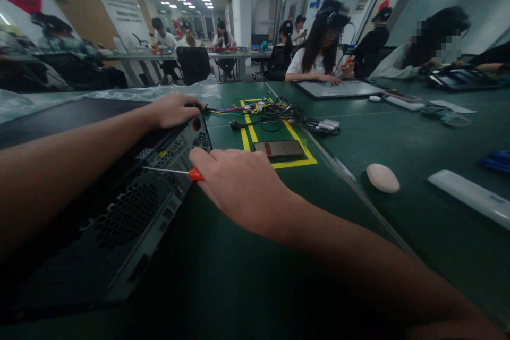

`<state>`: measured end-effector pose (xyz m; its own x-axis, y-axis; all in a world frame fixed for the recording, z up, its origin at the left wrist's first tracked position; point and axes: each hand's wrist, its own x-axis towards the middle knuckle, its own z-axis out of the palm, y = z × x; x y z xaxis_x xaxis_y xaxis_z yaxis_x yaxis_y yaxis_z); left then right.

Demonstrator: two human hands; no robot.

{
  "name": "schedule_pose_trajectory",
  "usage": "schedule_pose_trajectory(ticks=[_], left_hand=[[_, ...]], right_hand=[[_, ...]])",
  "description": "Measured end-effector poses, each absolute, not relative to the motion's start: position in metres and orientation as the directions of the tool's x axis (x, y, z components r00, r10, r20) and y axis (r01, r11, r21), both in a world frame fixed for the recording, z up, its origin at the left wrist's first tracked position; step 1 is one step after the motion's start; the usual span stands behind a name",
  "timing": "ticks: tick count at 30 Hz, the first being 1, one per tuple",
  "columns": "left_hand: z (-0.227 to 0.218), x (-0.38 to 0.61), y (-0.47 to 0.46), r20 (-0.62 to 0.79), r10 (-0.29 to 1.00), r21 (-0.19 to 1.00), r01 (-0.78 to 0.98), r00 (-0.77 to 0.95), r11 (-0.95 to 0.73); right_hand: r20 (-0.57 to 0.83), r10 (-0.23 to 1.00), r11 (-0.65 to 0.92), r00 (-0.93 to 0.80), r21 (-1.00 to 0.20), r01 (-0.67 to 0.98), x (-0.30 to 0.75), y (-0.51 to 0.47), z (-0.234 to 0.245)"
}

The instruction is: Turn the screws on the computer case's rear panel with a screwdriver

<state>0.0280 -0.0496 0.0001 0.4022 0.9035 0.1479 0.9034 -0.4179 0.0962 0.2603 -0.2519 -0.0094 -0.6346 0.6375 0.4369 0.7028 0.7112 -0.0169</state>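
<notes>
A black desktop computer case (131, 223) lies on the green table at left, its rear panel with vents and ports turned toward me. Over the case's far top corner bends my left hand (175, 110), gripping the edge, with some fingertips out of sight. In my right hand (239, 183) is a screwdriver with an orange handle (195, 174), the fingers wrapped round it. Its thin shaft (167, 170) points left at the rear panel, near the edge of the case. Whether the tip touches a screw cannot be made out.
Beyond the case lie tangled cables (279, 109) and a phone-like flat box (279, 149) by yellow tape (297, 163). A pale computer mouse (382, 178) and a long white object (470, 194) are at right. Across the table, a co-worker (319, 58) leans over a panel (342, 89).
</notes>
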Motion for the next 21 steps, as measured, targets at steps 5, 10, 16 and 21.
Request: schedule_pose_trajectory(ticks=[5, 10, 16, 21], left_hand=[[-0.0018, 0.0271, -0.0465, 0.179, 0.905, 0.129, 0.903, 0.386, -0.41], [-0.0038, 0.0258, -0.0435, 0.18, 0.909, 0.128, 0.908, 0.375, -0.4], [-0.0028, 0.0257, -0.0428, 0.162, 0.908, 0.095, 0.909, 0.388, -0.405], [-0.0027, 0.025, -0.0417, 0.161, 0.908, 0.08, 0.912, 0.387, -0.403]], right_hand=[[0.416, 0.649, 0.707, -0.637, -0.021, 0.707, 0.2594, -0.2528, -0.007], [0.39, 0.667, 0.699, -0.635, -0.033, 0.714, 0.2587, -0.253, -0.0065], [0.41, 0.652, 0.709, -0.637, -0.034, 0.704, 0.259, -0.2517, -0.008], [0.393, 0.657, 0.708, -0.643, -0.028, 0.706, 0.2595, -0.2523, -0.0065]])
